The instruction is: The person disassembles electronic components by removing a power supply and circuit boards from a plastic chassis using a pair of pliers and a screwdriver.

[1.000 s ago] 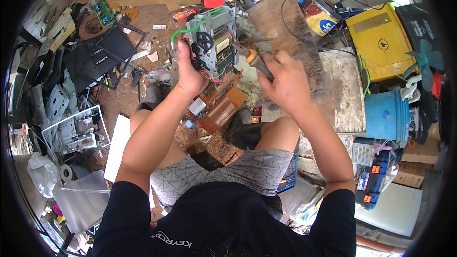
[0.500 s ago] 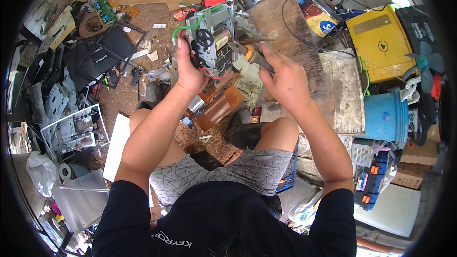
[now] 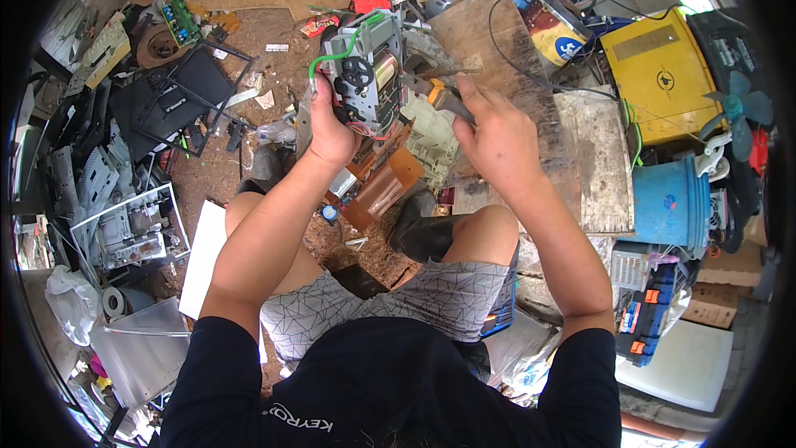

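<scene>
My left hand (image 3: 333, 134) is closed on the near left side of a metal machine mechanism (image 3: 362, 87). The mechanism has a black gear wheel, a copper-coloured cylinder, a green wire along its top and thin red wires below. My right hand (image 3: 503, 143) grips a screwdriver (image 3: 448, 103) by its yellow and grey handle. Its shaft points left at the mechanism's right side; I cannot tell whether the tip touches. Below the mechanism lie a brown plastic panel (image 3: 386, 191) and a pale greenish plastic part (image 3: 431, 148).
A wooden board (image 3: 531, 91) lies ahead on the right. Beyond it stand a yellow case (image 3: 663, 75), a blue bucket (image 3: 666, 203) and a fan with teal blades (image 3: 735, 105). Black plastic frames (image 3: 178, 99), a green circuit board (image 3: 180, 21) and metal scrap (image 3: 137, 228) cover the left.
The mechanism and my left hand have shifted slightly, with the mechanism turned a little. My right hand keeps its hold on the screwdriver and has barely moved.
</scene>
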A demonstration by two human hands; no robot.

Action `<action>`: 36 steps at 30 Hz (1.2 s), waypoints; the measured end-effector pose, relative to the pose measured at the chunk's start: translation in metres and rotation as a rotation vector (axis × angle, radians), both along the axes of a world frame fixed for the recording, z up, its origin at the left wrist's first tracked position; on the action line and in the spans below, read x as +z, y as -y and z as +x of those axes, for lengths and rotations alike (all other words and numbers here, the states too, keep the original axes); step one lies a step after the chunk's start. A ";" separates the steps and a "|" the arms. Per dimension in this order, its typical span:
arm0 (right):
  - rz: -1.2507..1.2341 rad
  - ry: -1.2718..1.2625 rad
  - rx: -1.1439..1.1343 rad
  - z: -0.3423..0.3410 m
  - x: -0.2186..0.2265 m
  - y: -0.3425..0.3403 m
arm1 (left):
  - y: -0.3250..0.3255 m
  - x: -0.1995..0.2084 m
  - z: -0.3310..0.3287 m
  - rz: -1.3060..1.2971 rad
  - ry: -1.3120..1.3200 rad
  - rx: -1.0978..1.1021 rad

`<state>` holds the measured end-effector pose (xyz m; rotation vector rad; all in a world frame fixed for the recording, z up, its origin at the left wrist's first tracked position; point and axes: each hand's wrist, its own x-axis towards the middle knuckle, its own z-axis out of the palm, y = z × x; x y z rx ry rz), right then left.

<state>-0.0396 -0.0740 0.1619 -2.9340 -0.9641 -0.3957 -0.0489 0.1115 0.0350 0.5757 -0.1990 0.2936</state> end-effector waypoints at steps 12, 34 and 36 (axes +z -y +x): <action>-0.012 0.047 0.013 0.001 -0.001 -0.005 | 0.001 -0.012 0.006 -0.042 -0.061 0.068; -0.178 -0.260 -0.083 0.027 0.013 -0.011 | -0.004 -0.006 0.003 -0.017 -0.078 -0.003; 0.017 -0.231 -0.070 0.030 0.001 -0.001 | -0.005 -0.005 0.006 -0.072 -0.094 -0.036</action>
